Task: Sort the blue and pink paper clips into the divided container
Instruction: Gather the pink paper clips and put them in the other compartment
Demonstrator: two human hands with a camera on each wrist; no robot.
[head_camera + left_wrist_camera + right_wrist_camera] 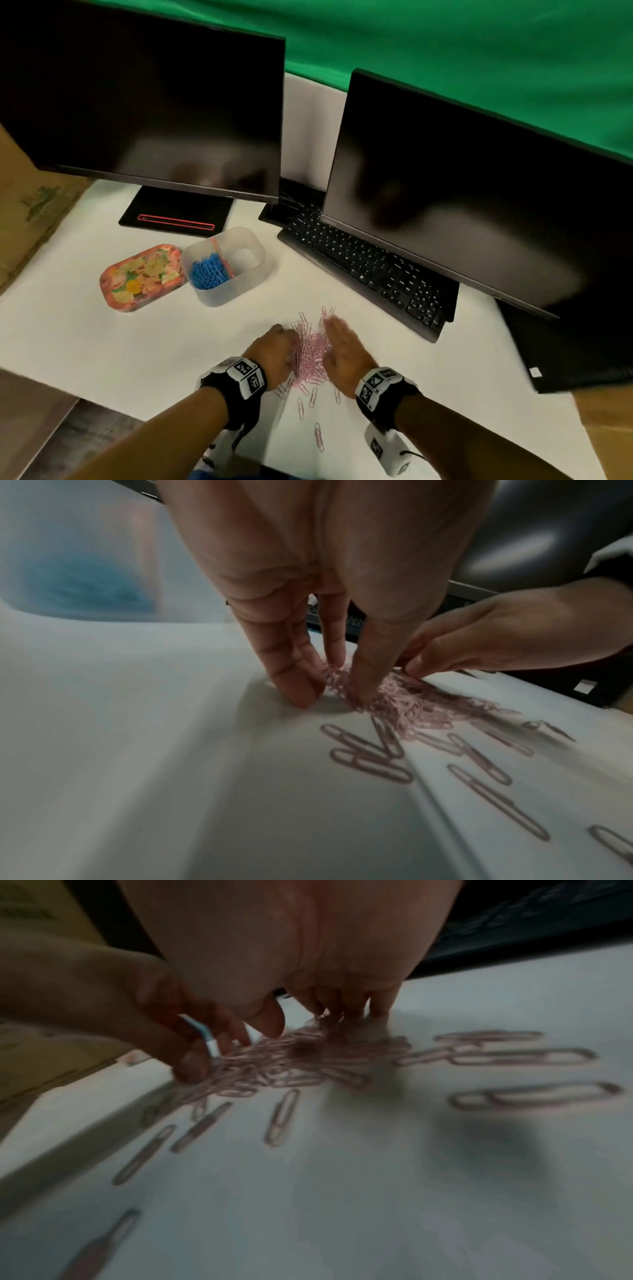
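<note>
A heap of pink paper clips (310, 351) lies on the white table, between my two hands. My left hand (272, 349) presses against the heap's left side with straight fingers (291, 674) whose tips touch the table. My right hand (344, 346) lies against the right side, its fingers (441, 656) touching the clips. Neither hand encloses the heap. A few loose pink clips (318, 437) lie nearer to me. The clear divided container (253, 270) stands beyond, to the left. Its left compartment holds blue paper clips (209, 270); the right compartment shows nothing inside.
A floral tin (142, 277) sits left of the container. A black keyboard (370, 270) and two dark monitors (154, 102) stand behind and to the right. A cardboard box (30, 205) borders the table's left edge.
</note>
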